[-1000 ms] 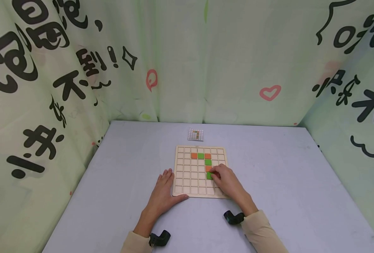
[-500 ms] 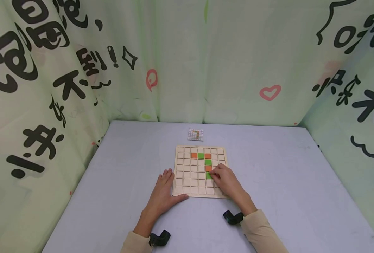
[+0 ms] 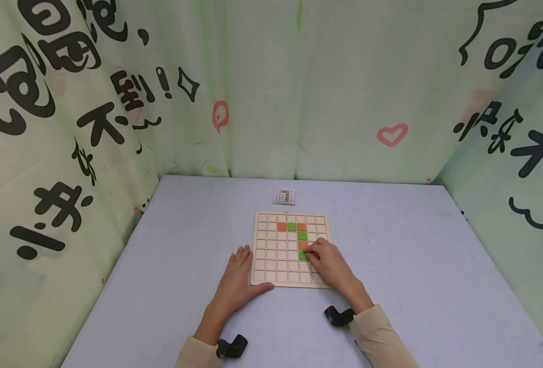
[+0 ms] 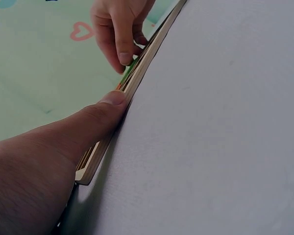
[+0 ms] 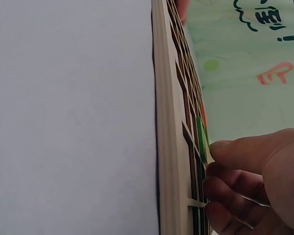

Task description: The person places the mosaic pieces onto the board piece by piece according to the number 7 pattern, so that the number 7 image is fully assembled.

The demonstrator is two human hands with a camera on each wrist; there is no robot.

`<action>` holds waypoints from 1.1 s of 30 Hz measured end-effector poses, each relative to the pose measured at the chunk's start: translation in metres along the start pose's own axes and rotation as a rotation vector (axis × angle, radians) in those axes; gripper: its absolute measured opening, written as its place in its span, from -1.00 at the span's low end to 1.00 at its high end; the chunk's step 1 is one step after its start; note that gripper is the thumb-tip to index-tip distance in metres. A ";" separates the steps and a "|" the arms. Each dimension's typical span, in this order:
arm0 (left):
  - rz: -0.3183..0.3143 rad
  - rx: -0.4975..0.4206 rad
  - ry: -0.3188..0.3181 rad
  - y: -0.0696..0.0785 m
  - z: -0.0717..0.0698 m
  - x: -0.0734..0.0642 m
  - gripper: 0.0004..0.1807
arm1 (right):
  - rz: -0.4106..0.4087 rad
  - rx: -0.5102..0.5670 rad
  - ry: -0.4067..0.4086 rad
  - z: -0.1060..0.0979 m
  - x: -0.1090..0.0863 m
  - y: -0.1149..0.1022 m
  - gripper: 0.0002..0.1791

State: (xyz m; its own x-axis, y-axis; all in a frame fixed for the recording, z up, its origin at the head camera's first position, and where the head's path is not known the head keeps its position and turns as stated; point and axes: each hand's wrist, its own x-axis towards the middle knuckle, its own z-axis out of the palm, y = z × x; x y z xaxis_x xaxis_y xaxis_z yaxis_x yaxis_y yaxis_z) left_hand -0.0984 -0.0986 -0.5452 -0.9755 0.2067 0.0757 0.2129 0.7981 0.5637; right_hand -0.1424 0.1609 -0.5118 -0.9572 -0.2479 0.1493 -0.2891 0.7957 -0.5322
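A square wooden grid board (image 3: pixel 271 278) lies on the table in front of me. An orange, a green and an orange tile form a short row on it, with a column running down from the row's right end. At the column's lower end is a green tile (image 3: pixel 303 255), pinched at its right side by the curled fingers and thumb of my right hand (image 3: pixel 330 263). It sits slightly proud of the grid in the right wrist view. My left hand (image 3: pixel 238 281) rests along the board's left edge, fingers extended, thumb (image 4: pixel 112 98) on the front edge.
Beyond the board lies a small card (image 3: pixel 283 196) printed with a grid and a coloured pattern. The white table (image 3: pixel 418 286) is bounded at the back and sides by a pale green curtain (image 3: pixel 335 92) with black lettering. A black wrist camera (image 3: pixel 338 316) sits at the right wrist.
The right fingers have shifted very slightly at the lower green tile, and more of the orange tile above it shows. The left hand and the board stay where they were.
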 end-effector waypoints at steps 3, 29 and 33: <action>0.001 0.001 -0.001 0.000 0.000 0.000 0.14 | 0.005 0.003 0.000 -0.002 0.000 0.000 -0.88; 0.013 -0.010 0.006 0.001 -0.002 -0.001 0.14 | 0.080 0.007 0.000 -0.018 -0.009 0.003 -0.76; 0.013 -0.008 0.006 0.001 -0.003 -0.001 0.14 | 0.106 0.001 -0.010 -0.019 -0.011 0.004 -0.73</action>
State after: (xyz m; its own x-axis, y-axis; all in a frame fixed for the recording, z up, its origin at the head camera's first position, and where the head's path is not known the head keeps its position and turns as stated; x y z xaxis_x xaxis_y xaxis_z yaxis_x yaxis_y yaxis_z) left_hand -0.0977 -0.0994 -0.5427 -0.9730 0.2134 0.0881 0.2250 0.7908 0.5693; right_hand -0.1332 0.1778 -0.4998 -0.9822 -0.1680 0.0839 -0.1864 0.8172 -0.5454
